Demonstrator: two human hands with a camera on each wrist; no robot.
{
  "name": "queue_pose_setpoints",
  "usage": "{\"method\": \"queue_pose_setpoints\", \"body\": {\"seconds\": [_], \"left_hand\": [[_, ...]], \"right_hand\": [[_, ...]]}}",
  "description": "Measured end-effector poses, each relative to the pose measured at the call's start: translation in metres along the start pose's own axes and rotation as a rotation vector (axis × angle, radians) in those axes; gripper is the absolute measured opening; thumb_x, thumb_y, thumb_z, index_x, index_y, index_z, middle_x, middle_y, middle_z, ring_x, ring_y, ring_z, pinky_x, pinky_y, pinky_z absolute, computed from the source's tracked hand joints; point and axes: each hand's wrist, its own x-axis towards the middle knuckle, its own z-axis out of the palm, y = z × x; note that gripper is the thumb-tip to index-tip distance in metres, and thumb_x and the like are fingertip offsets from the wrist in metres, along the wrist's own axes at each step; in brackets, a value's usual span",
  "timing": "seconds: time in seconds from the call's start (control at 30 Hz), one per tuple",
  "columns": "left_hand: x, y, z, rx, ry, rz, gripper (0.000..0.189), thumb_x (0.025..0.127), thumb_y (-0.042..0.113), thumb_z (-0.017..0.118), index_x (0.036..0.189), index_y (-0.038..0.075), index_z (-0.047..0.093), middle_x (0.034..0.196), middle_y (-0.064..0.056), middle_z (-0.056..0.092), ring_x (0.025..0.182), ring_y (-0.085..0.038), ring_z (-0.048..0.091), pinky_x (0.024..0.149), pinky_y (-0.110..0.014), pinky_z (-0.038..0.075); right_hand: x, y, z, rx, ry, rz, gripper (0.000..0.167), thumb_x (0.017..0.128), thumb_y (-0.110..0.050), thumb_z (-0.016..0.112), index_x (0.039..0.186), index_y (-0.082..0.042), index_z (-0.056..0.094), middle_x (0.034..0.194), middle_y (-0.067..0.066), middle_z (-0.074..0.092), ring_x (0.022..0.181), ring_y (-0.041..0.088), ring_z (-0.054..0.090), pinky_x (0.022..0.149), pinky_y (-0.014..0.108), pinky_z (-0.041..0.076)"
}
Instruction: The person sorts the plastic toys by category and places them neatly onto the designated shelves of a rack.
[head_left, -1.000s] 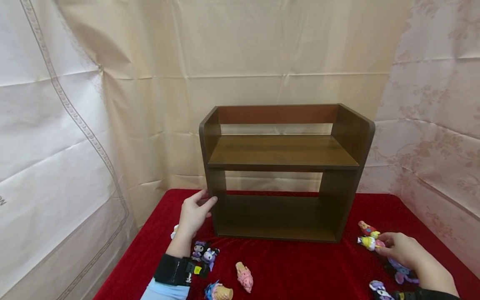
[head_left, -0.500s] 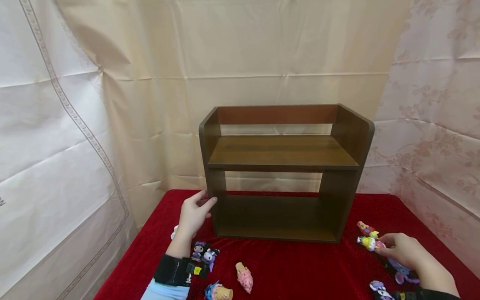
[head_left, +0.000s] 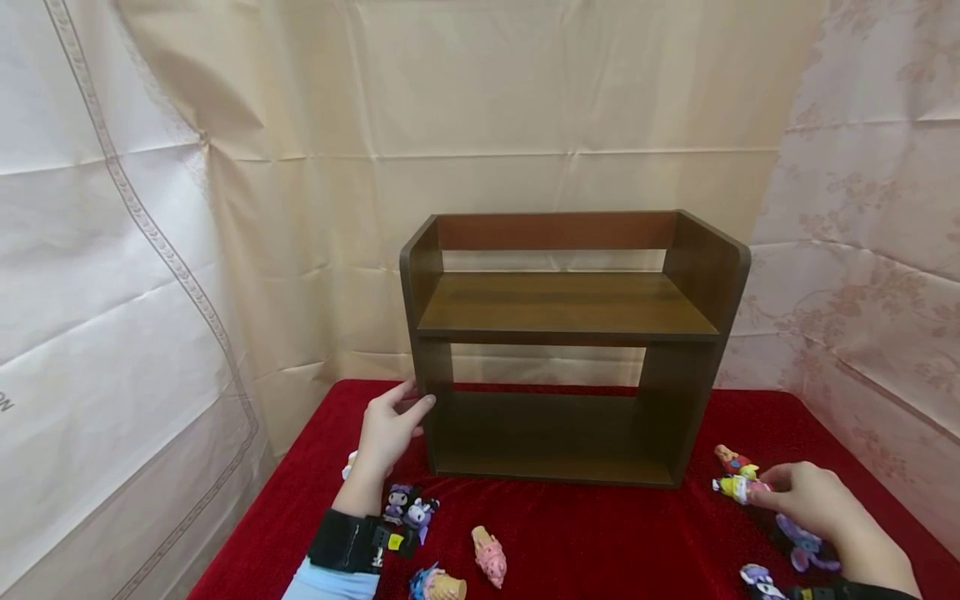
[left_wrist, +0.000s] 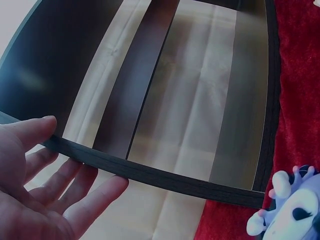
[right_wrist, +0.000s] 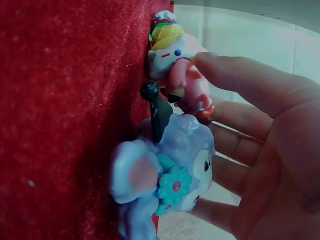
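A brown two-tier wooden shelf (head_left: pixel 562 302) stands on red velvet cloth. My left hand (head_left: pixel 384 429) grips its left side panel, with the thumb (left_wrist: pixel 37 131) over the front edge and the fingers along the outer face. At the right, my right hand (head_left: pixel 813 504) pinches a small pink, white and yellow figurine (right_wrist: pixel 187 82) between thumb and fingers, low over the cloth. A red and yellow figurine (head_left: pixel 731 458) lies right beside it. Under the right wrist is a lilac figurine (right_wrist: pixel 187 137) with a teal flower.
Black-and-purple figurines (head_left: pixel 408 507) stand by the left forearm, a white one (head_left: pixel 349 464) behind it. A pink ice-cream cone figure (head_left: pixel 490 557) and a blue one (head_left: pixel 438 582) lie in front. Another purple figurine (head_left: pixel 761 581) is near the right wrist. Hanging cloth (head_left: pixel 570 100) encloses the table.
My right hand has shifted very slightly up and left at the figurine. The left hand stays on the shelf panel, and the shelf and other figures stand as before.
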Motion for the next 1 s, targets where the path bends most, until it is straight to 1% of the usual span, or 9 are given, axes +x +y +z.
{"method": "queue_pose_setpoints", "body": {"seconds": [0.1,0.27,0.37,0.43,0.6,0.7,0.83,1.0], "left_hand": [[0.0,0.0,0.0,-0.003,0.002,-0.008,0.054,0.096,0.024,0.074,0.145,0.009,0.058,0.134,-0.017,0.063,0.112,-0.034,0.066,0.08,-0.049,0.059],[0.0,0.0,0.0,-0.014,0.001,-0.012,0.055,0.095,0.024,0.074,0.145,0.008,0.057,0.136,-0.018,0.062,0.114,-0.035,0.066,0.081,-0.05,0.059],[0.0,0.0,0.0,-0.014,0.0,-0.009,0.055,0.095,0.024,0.074,0.145,0.008,0.057,0.136,-0.018,0.062,0.113,-0.035,0.066,0.081,-0.049,0.059],[0.0,-0.001,0.0,-0.011,-0.002,-0.007,0.054,0.096,0.024,0.074,0.145,0.009,0.058,0.135,-0.018,0.063,0.113,-0.034,0.066,0.081,-0.049,0.059],[0.001,-0.001,0.0,-0.011,-0.005,0.0,0.053,0.096,0.024,0.074,0.144,0.01,0.058,0.133,-0.016,0.064,0.111,-0.033,0.067,0.08,-0.049,0.059],[0.0,-0.001,0.0,-0.004,-0.004,-0.002,0.053,0.095,0.024,0.074,0.144,0.011,0.059,0.132,-0.015,0.065,0.111,-0.033,0.067,0.08,-0.049,0.059],[-0.001,-0.001,0.0,0.008,-0.002,0.002,0.053,0.096,0.023,0.074,0.144,0.009,0.058,0.133,-0.015,0.064,0.111,-0.033,0.067,0.079,-0.047,0.06],[-0.001,0.0,0.0,0.001,-0.001,0.009,0.053,0.096,0.024,0.073,0.144,0.009,0.058,0.133,-0.016,0.064,0.111,-0.034,0.066,0.079,-0.048,0.059]], "right_hand": [[0.0,-0.002,-0.002,-0.006,0.036,-0.01,0.049,0.086,-0.043,0.08,0.103,0.002,0.074,0.094,0.015,0.072,0.088,0.033,0.066,0.077,0.058,0.051],[-0.002,-0.004,-0.006,0.009,0.072,0.002,0.05,0.087,-0.042,0.078,0.106,0.003,0.071,0.091,0.009,0.07,0.081,0.024,0.062,0.069,0.047,0.051],[-0.002,-0.004,-0.008,0.018,0.097,0.011,0.051,0.087,-0.042,0.079,0.107,0.004,0.069,0.088,0.006,0.068,0.078,0.021,0.06,0.065,0.041,0.049],[-0.002,-0.004,-0.009,0.01,0.125,0.001,0.051,0.086,-0.041,0.08,0.106,0.004,0.068,0.085,0.004,0.066,0.076,0.02,0.058,0.063,0.038,0.047],[-0.002,-0.003,-0.01,-0.019,0.204,-0.059,0.048,0.082,-0.037,0.083,0.105,0.002,0.069,0.084,0.004,0.065,0.075,0.021,0.058,0.063,0.039,0.047],[-0.003,-0.005,-0.012,-0.028,0.234,-0.076,0.046,0.082,-0.036,0.084,0.104,0.001,0.07,0.086,0.005,0.066,0.076,0.021,0.06,0.064,0.04,0.048],[-0.004,-0.008,-0.015,-0.013,0.256,-0.085,0.045,0.082,-0.035,0.085,0.103,0.002,0.069,0.085,0.005,0.066,0.075,0.02,0.058,0.063,0.039,0.047],[-0.006,-0.014,-0.016,-0.002,0.327,-0.13,0.038,0.081,-0.026,0.084,0.1,0.002,0.068,0.083,0.005,0.065,0.073,0.019,0.056,0.061,0.039,0.046]]}}
